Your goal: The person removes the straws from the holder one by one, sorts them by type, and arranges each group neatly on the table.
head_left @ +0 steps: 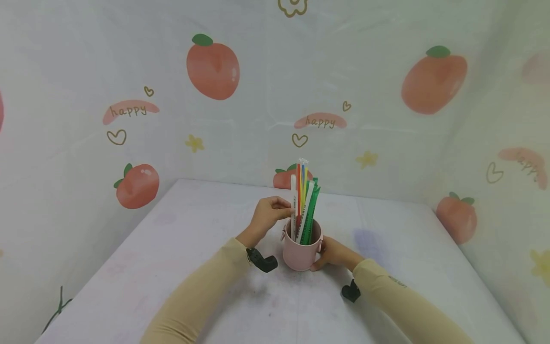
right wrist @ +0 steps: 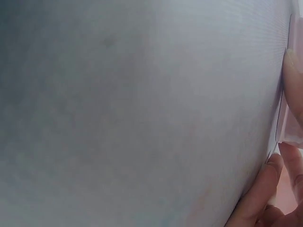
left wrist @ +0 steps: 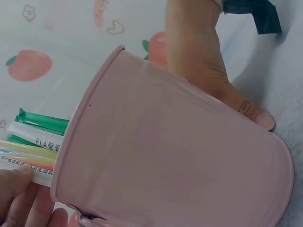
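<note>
A pink bucket (head_left: 296, 258) with small side handles stands upright on the table, holding straws. Green-wrapped straws (head_left: 313, 205), white-wrapped straws (left wrist: 35, 136) and a clear pack of coloured straws (head_left: 303, 174) stick out of its top. At the left of the bunch, my left hand (head_left: 268, 212) pinches a white-wrapped straw (head_left: 293, 184) between thumb and fingers, above the rim. My right hand (head_left: 337, 253) grips the bucket low on its right side, thumb near the base. Only the right hand's fingers (right wrist: 258, 194) and a strip of bucket (right wrist: 297, 38) show in the right wrist view.
A whitish cloth covers the table (head_left: 206, 229). Behind it hangs a white curtain (head_left: 266, 62) printed with peaches and hearts. A dark green cord or twig (head_left: 58, 308) lies at the left edge. Black wrist mounts (head_left: 263, 261) sit at both sleeves.
</note>
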The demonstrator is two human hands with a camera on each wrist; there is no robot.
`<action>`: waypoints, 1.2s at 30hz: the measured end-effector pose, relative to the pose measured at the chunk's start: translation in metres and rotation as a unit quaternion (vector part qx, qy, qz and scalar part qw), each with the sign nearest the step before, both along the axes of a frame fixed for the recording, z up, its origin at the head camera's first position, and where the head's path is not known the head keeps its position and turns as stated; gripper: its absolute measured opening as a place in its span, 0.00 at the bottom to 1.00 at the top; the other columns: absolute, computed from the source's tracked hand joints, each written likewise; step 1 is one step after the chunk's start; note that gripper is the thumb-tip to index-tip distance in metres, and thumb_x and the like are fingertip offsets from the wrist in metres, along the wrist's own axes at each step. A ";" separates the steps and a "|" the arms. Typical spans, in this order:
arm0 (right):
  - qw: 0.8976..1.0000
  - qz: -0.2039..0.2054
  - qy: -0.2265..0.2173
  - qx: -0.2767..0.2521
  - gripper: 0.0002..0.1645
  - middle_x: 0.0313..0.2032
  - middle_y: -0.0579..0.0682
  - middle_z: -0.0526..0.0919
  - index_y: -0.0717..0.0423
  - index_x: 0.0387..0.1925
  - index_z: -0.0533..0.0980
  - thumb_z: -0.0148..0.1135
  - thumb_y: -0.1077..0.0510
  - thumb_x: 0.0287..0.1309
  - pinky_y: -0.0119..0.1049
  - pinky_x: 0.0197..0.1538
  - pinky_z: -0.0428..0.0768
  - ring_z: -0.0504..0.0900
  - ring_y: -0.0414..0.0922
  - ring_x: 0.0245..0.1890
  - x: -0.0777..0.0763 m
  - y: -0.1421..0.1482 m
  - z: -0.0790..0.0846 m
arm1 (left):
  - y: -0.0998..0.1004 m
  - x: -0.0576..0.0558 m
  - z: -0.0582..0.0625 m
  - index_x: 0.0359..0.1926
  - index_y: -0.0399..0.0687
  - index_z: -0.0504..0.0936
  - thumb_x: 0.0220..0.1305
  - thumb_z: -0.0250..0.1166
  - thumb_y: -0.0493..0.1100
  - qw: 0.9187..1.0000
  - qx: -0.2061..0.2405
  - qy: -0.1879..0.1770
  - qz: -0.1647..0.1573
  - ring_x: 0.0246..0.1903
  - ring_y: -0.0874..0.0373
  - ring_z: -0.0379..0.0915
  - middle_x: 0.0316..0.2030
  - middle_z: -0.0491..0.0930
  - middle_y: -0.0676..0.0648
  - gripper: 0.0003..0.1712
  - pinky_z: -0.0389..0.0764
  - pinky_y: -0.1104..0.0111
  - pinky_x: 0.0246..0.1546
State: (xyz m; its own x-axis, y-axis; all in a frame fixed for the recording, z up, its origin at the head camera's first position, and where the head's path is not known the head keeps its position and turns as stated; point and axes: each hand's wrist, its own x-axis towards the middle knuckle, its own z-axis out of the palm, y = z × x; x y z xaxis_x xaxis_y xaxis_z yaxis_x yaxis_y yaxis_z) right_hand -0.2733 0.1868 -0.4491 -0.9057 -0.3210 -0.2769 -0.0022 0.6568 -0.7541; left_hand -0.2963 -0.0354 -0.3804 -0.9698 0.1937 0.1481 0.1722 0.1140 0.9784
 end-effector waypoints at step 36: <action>1.000 -0.002 0.009 0.006 0.56 0.66 0.62 0.69 0.60 0.68 0.64 0.82 0.63 0.35 0.60 0.68 0.62 0.64 0.62 0.67 0.006 -0.003 0.005 | -0.041 -0.025 0.092 0.48 0.34 0.79 0.62 0.66 0.34 0.982 0.181 0.009 0.047 0.35 0.63 0.82 0.35 0.82 0.51 0.14 0.82 0.61 0.49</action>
